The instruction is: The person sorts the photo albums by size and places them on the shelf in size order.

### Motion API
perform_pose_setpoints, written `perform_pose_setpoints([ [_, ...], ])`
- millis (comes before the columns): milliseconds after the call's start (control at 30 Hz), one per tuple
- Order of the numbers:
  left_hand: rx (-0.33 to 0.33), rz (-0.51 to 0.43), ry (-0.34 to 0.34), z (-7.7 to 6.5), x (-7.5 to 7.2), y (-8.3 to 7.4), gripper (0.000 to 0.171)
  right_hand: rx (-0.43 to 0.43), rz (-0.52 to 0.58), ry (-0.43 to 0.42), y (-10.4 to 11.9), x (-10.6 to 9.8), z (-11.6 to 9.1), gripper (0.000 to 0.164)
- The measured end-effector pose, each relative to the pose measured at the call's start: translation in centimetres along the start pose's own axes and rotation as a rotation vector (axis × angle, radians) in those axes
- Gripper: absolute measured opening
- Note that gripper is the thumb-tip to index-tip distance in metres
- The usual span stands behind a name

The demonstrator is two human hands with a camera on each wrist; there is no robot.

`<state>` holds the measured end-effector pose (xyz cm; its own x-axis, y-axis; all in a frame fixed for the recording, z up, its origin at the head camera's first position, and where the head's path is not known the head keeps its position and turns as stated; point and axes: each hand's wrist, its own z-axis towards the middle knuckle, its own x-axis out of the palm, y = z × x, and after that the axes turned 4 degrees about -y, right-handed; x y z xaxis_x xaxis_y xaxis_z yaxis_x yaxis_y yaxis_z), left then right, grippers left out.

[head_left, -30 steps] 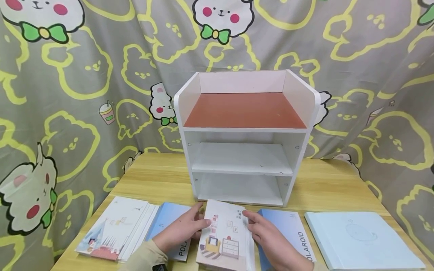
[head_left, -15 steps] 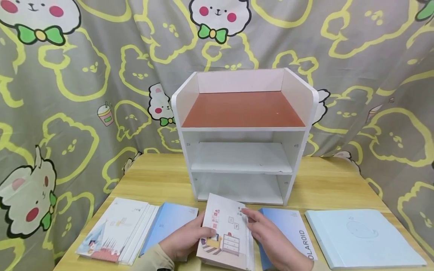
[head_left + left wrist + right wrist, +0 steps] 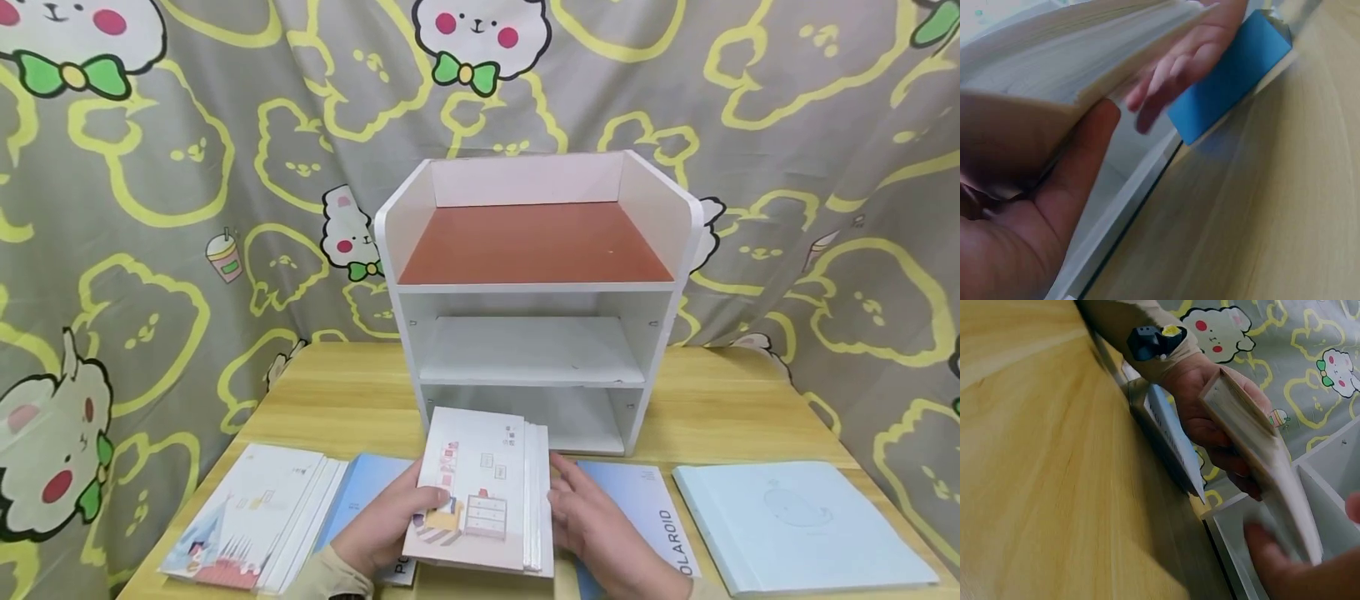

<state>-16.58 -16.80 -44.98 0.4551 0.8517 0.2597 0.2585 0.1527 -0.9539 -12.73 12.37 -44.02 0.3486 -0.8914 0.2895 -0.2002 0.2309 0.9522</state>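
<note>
A photo album (image 3: 468, 492) with a white cover, a printed room scene and a ribbed spine strip is held up in front of the shelf. My left hand (image 3: 386, 521) grips its left side, thumb on the cover and fingers underneath. The right wrist view shows those left fingers (image 3: 1210, 434) around the album's edge. My right hand (image 3: 603, 533) is beside the album's right edge, its fingers loosely bent. In the left wrist view the right fingers (image 3: 1175, 69) hang past the thick page block (image 3: 1054, 62) without closing on it.
A small white shelf unit (image 3: 532, 287) with a brown top board stands behind on the wooden table (image 3: 352, 400). Along the front lie a similar white album (image 3: 240, 517), two blue albums, left (image 3: 367, 487) and right (image 3: 633, 508), and a pale blue whale album (image 3: 795, 525).
The album has risen off the table and moved slightly left and toward the shelf, turning more squarely to the camera. The left hand now carries it; the right hand has come away from its cover.
</note>
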Motion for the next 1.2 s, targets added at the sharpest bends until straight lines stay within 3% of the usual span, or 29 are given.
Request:
perform_pose_setpoints([
  [167,0.009,-0.006,0.009,-0.3,0.6,-0.7,0.078,0.060,0.098,0.232,-0.3,0.3,-0.5,0.063],
  [267,0.012,0.032,0.037,-0.6,1.0,-1.4,0.078,0.052,0.066,0.251,0.0,0.4,-0.7,0.063],
  [433,0.058,0.203,0.099,-1.3,1.3,-3.8,0.075,0.007,-0.001,0.252,1.4,0.4,-1.1,0.058],
  [567,0.095,0.257,0.089,-1.0,1.5,-6.1,0.076,-0.097,0.018,0.286,3.0,0.6,-0.5,0.051],
  [700,0.132,0.213,0.043,-0.3,1.4,-8.0,0.072,-0.153,0.001,0.239,4.5,0.9,1.0,0.048],
  [900,0.152,0.147,-0.026,1.1,0.7,-9.2,0.064,-0.124,-0.035,0.104,6.3,1.0,3.6,0.053],
  [1033,0.175,0.075,-0.013,1.4,0.0,-9.2,0.063,-0.116,-0.004,0.048,6.6,0.9,4.8,0.056],
  [1200,0.231,0.003,0.018,1.4,-0.6,-9.2,0.060,-0.136,0.049,0.060,6.8,0.4,5.7,0.058],
])
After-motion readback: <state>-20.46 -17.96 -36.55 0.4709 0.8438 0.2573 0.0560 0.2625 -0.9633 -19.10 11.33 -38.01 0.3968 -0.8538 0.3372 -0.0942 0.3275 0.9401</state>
